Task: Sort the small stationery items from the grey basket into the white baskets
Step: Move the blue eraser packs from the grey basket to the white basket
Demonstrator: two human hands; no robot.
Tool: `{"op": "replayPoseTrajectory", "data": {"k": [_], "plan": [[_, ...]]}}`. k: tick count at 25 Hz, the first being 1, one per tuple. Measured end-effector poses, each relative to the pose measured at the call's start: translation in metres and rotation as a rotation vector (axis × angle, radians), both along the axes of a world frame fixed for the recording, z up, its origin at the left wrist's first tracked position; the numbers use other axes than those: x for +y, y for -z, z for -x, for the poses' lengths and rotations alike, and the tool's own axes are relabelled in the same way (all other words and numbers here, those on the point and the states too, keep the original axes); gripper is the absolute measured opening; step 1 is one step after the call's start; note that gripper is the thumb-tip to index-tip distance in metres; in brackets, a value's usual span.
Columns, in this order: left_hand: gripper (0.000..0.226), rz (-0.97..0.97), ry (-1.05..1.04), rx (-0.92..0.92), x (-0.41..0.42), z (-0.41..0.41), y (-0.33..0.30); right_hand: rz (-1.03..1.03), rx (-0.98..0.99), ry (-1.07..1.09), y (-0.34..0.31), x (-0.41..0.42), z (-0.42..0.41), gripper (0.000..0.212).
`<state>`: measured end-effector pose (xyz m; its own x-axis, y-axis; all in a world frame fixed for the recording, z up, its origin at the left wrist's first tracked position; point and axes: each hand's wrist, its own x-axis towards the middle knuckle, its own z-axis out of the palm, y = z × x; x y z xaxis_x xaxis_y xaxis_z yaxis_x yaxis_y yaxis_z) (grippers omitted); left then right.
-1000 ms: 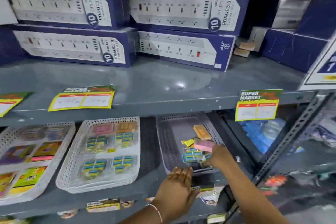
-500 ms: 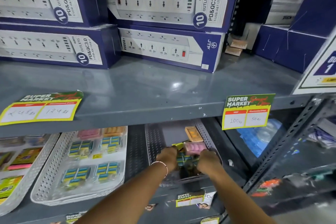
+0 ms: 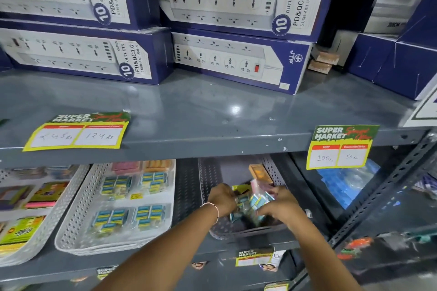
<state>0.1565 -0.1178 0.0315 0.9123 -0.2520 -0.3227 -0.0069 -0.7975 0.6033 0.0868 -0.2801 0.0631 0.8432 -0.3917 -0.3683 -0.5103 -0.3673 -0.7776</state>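
Observation:
The grey basket (image 3: 212,177) sits on the lower shelf, right of centre. Both of my hands are inside it. My left hand (image 3: 222,198) and my right hand (image 3: 279,205) close from either side on a cluster of blue sticky-flag packets (image 3: 254,201), lifted a little above the basket floor. A pink packet (image 3: 256,184) and a yellow one (image 3: 240,188) lie just behind them, and an orange pad (image 3: 259,171) rests further back. To the left is a white basket (image 3: 78,217) that holds several blue flag packets plus pink and orange pads.
A second white basket (image 3: 50,221) at far left holds bigger colourful packs. The upper shelf edge (image 3: 212,144) hangs low over the baskets, with price tags (image 3: 340,146) on it. Power-strip boxes (image 3: 236,30) are stacked above. A slotted upright (image 3: 387,184) stands at right.
My left hand left the shelf's front edge and went into the grey basket. Both hands have closed on the blue packets and raised them slightly. The view has moved closer.

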Motion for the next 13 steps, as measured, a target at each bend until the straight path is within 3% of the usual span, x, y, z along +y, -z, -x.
{"op": "replayPoseTrajectory", "data": {"k": [4, 8, 11, 13], "plan": [[0.019, 0.12, -0.102, -0.054, 0.034, 0.003, -0.03, -0.312, -0.226, 0.13, -0.026, 0.021, -0.01, 0.039], [0.015, 0.387, -0.261, -0.059, 0.109, 0.005, -0.066, -0.519, -0.424, 0.01, -0.052, 0.081, -0.034, 0.038], [0.027, 0.502, -0.37, -0.034, 0.2, 0.001, -0.082, -0.512, -0.422, -0.15, -0.061, 0.138, -0.052, 0.03], [0.024, 0.38, -0.378, -0.054, 0.265, -0.003, -0.082, -0.43, -0.322, -0.257, -0.057, 0.177, -0.066, 0.025]]}}
